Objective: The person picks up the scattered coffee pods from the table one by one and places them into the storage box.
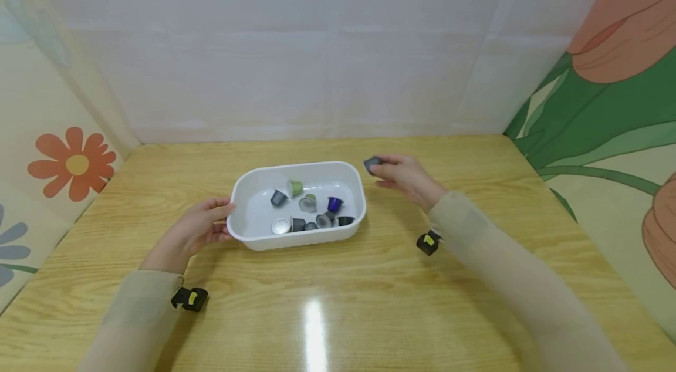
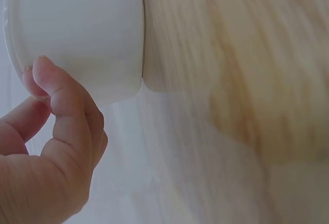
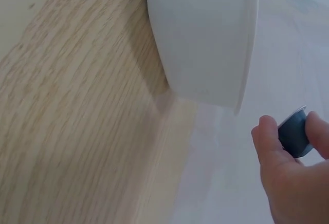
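Observation:
A white plastic tub (image 1: 296, 237) stands on the wooden table with several coffee capsules inside: green (image 1: 295, 187), blue (image 1: 334, 204), grey (image 1: 278, 198) and black ones, some lying on their sides. My left hand (image 1: 203, 226) pinches the tub's left end, thumb over the rim and fingers against the outer wall. Just beyond the tub's right end, my right hand (image 1: 404, 177) holds a dark grey-blue coffee capsule (image 1: 372, 165) above the table. In the right wrist view that capsule (image 3: 295, 134) sits between thumb and fingertips, its rim tilted upward.
The wooden table (image 1: 359, 301) reaches back to a white sheet (image 1: 327, 67). Flower-patterned panels (image 1: 623, 125) line both sides. A small black device (image 1: 428, 242) hangs at the right wrist, and another (image 1: 190, 298) at the left.

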The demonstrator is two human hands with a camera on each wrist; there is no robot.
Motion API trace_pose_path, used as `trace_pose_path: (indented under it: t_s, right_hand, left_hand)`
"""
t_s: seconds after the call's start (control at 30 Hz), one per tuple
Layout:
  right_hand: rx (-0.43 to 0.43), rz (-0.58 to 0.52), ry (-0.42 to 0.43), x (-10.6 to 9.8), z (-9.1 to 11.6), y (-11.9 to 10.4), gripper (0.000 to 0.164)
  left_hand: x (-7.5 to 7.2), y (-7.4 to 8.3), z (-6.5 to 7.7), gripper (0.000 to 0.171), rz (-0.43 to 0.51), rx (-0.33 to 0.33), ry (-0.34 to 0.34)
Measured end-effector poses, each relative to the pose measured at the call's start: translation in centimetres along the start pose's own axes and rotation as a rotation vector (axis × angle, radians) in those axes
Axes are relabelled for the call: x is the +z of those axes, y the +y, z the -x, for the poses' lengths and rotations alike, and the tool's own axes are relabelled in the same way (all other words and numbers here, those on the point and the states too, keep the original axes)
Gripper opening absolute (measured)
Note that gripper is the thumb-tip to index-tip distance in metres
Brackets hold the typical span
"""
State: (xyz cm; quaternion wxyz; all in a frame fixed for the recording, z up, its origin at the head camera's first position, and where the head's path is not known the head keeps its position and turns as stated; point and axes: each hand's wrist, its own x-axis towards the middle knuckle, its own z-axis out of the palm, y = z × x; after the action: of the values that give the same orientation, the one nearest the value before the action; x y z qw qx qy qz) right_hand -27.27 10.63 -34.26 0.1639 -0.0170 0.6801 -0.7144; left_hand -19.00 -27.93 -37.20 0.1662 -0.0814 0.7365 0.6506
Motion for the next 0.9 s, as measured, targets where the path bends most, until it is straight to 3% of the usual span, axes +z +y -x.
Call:
trace_pose_path:
  t_s: [0.37, 0.9]
  right_hand:
    - [0.008, -0.064, -0.023, 1.6, -0.2, -0.5, 0.046]
    - [0.044, -0.038, -0.033, 3.9, -1.1, 0.0, 0.047]
  left_hand:
    - [-0.1, -0.1, -0.1, 0.036, 0.031, 0.000, -0.004]
    - [-0.1, -0.3, -0.2, 0.036, 0.009, -0.003, 0.009]
